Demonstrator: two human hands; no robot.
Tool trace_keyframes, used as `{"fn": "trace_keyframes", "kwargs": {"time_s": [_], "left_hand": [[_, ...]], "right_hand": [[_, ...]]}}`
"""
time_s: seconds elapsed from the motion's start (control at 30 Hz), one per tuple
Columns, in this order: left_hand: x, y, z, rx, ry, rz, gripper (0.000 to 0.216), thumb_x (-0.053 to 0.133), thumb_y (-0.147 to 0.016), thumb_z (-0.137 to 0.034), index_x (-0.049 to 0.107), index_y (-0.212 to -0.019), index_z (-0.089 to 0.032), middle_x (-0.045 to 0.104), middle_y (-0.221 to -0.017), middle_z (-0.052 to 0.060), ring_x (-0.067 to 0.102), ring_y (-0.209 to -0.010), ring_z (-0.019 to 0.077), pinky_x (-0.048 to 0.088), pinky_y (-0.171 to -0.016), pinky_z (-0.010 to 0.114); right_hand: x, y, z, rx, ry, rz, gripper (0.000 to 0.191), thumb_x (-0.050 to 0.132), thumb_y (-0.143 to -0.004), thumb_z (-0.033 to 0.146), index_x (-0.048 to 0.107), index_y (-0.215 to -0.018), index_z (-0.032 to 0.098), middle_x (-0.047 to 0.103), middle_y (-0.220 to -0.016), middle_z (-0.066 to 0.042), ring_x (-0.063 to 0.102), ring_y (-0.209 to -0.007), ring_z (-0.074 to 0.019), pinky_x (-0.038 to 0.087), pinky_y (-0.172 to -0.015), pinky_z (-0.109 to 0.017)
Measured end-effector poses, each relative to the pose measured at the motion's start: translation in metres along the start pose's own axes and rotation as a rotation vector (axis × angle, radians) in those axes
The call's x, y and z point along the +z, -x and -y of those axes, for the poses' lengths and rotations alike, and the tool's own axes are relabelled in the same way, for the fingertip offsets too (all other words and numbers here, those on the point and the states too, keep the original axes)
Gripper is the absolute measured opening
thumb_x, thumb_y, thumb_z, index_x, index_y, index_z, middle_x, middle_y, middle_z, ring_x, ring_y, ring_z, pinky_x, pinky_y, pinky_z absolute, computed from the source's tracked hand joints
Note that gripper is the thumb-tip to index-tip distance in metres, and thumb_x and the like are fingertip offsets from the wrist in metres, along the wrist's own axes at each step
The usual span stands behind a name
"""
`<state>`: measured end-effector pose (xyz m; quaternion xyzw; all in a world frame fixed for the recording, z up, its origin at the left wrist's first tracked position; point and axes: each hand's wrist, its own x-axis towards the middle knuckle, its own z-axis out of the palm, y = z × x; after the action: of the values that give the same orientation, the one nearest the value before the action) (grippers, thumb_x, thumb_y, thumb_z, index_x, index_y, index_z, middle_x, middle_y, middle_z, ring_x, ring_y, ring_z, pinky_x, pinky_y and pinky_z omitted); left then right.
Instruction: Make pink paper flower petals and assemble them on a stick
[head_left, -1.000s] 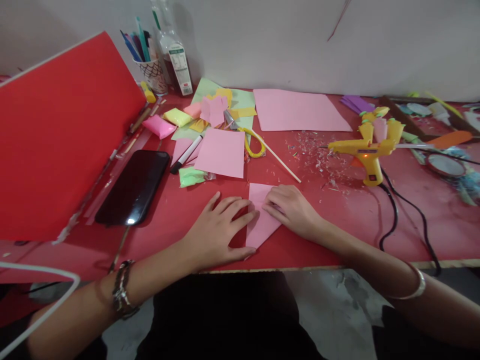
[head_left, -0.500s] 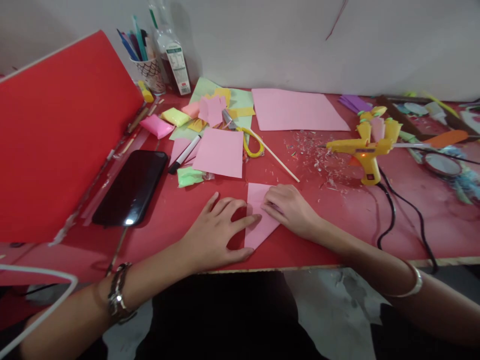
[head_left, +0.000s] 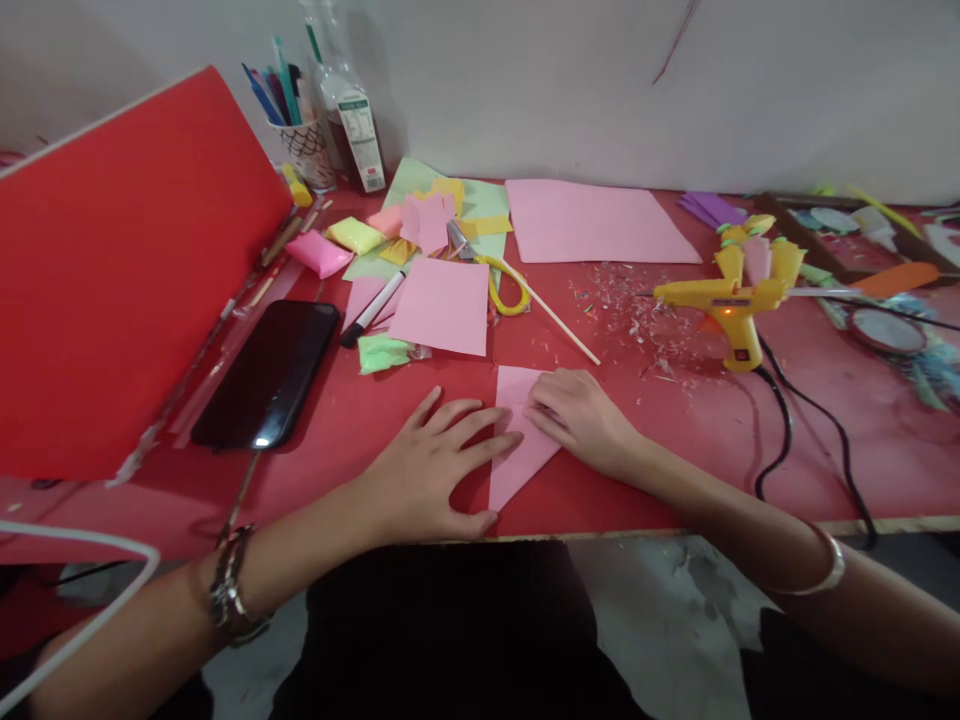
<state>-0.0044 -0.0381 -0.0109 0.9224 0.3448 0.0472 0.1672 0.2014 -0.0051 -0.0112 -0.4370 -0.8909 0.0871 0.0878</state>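
Note:
A folded pink paper (head_left: 517, 455), pointed toward me, lies on the red table (head_left: 660, 470) near its front edge. My left hand (head_left: 435, 470) rests flat beside it with fingers spread, the fingertips touching the paper's left edge. My right hand (head_left: 581, 420) lies on the paper's upper right part, fingers pressed down along the fold. A bracelet circles each wrist.
A pink square sheet (head_left: 442, 305), marker (head_left: 373, 308), yellow scissors (head_left: 506, 285) and wooden stick (head_left: 559, 325) lie behind. A black phone (head_left: 266, 375) and a tilted red board (head_left: 120, 270) are left. A yellow glue gun (head_left: 731, 300) with black cord stands right. A large pink sheet (head_left: 592, 220) lies by the wall.
My left hand's fingers have slid slightly along the paper's left edge; my right hand stays pressed on the fold. The paper has barely shifted.

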Motion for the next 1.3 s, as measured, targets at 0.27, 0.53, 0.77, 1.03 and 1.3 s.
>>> {"fn": "trace_keyframes", "kwargs": {"time_s": [0.27,0.53,0.77,1.03,1.3], "left_hand": [[-0.002,-0.001,0.002,0.001,0.014,0.020,0.062,0.048,-0.070,-0.052,0.032,-0.127,-0.034,0.032,-0.136,-0.001,0.027,-0.122,0.0244,0.009,-0.103,0.050],[0.000,0.000,0.000,-0.012,-0.009,-0.006,0.060,0.047,-0.070,-0.052,0.036,-0.125,-0.031,0.035,-0.134,0.001,0.027,-0.122,0.0255,0.012,-0.101,0.052],[0.001,0.001,0.000,0.002,-0.026,-0.010,0.063,0.049,-0.069,-0.051,0.032,-0.127,-0.031,0.033,-0.135,0.002,0.026,-0.122,0.0268,0.015,-0.100,0.052],[0.000,-0.001,-0.001,-0.011,-0.038,0.021,0.066,0.052,-0.068,-0.047,0.029,-0.128,-0.033,0.032,-0.136,0.002,0.025,-0.123,0.0274,0.013,-0.101,0.053],[-0.001,-0.001,-0.001,-0.034,-0.029,0.049,0.066,0.053,-0.066,-0.044,0.032,-0.128,-0.032,0.030,-0.137,0.001,0.023,-0.124,0.0272,0.010,-0.102,0.052]], "right_hand": [[0.000,0.010,0.006,-0.007,0.038,-0.135,0.014,0.044,-0.080,0.019,0.055,-0.086,0.013,0.055,-0.082,-0.008,0.047,-0.076,-0.0190,0.036,-0.069,-0.032],[-0.011,0.043,0.033,-0.353,0.062,-0.085,0.021,0.044,-0.081,0.021,0.058,-0.096,0.022,0.053,-0.096,-0.007,0.043,-0.089,-0.0194,0.035,-0.084,-0.038],[-0.008,0.058,0.031,-0.274,0.050,0.102,0.034,0.040,-0.083,0.039,0.047,-0.116,0.036,0.041,-0.119,-0.007,0.037,-0.103,-0.0237,0.037,-0.084,-0.042],[-0.017,0.066,0.012,-0.115,0.045,0.064,0.032,0.035,-0.085,0.036,0.055,-0.110,0.035,0.037,-0.119,-0.008,0.033,-0.108,-0.0269,0.035,-0.087,-0.049],[-0.024,0.074,-0.017,0.081,0.059,0.018,0.033,0.032,-0.086,0.033,0.056,-0.107,0.036,0.034,-0.120,-0.006,0.036,-0.107,-0.0262,0.035,-0.087,-0.050]]}}
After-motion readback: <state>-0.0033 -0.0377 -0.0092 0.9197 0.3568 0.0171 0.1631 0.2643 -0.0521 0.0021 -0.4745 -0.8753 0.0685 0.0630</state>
